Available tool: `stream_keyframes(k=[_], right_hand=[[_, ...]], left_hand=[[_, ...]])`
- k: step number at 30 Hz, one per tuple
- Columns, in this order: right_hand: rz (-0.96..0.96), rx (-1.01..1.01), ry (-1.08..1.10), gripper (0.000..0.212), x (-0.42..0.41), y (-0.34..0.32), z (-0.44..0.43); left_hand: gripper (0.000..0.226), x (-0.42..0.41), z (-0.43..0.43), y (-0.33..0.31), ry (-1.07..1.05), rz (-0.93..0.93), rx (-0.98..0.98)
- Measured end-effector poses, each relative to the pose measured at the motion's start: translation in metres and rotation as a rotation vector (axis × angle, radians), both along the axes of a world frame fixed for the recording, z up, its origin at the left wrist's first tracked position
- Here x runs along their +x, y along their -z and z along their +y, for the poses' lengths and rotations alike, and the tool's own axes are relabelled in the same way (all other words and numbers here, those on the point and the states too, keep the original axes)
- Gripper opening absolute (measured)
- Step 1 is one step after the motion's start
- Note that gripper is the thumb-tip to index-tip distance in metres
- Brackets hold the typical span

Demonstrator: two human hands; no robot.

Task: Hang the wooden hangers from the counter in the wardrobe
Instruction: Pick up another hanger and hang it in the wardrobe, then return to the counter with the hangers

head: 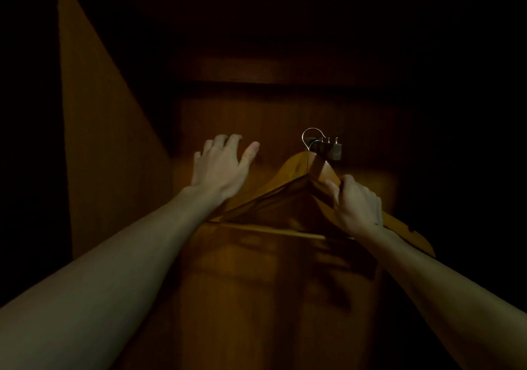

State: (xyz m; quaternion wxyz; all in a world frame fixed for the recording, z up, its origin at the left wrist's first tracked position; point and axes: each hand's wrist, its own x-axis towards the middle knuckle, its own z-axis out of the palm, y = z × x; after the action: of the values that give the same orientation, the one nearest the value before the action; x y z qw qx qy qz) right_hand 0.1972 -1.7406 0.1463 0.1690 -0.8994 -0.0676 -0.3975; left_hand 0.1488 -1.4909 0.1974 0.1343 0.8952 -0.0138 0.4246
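Note:
A wooden hanger (288,181) hangs inside the dark wardrobe, and its metal hook (309,136) is looped at a small metal bracket (330,148) on the back panel. My right hand (356,204) grips the hanger's right shoulder just below the neck. My left hand (219,167) is raised to the left of the hanger with fingers spread, holding nothing. The hanger's left arm passes behind my left wrist, and its lower bar (273,230) runs between my forearms.
The wardrobe's wooden back panel (256,270) fills the middle. A lit wooden side wall (94,147) stands at the left. A dark horizontal shelf or rail edge (271,84) crosses above the bracket. Everything to the right and above is too dark to make out.

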Motion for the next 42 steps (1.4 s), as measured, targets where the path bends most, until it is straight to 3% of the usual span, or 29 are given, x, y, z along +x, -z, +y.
stream_keyframes(k=[21,33,42], right_hand=[[0.215,0.043,-0.046,0.040,0.013,0.014,-0.013],[0.212,0.108,-0.075,0.054,0.006,0.004,-0.025],[-0.073,0.019,-0.001,0.061,-0.049,-0.018,-0.027]], left_hand=[[0.070,0.004,0.010,0.001,-0.010,-0.002,0.020],[0.072,-0.004,-0.005,0.003,-0.015,0.022,0.021],[0.072,-0.035,-0.019,-0.004,-0.012,0.009,0.002]])
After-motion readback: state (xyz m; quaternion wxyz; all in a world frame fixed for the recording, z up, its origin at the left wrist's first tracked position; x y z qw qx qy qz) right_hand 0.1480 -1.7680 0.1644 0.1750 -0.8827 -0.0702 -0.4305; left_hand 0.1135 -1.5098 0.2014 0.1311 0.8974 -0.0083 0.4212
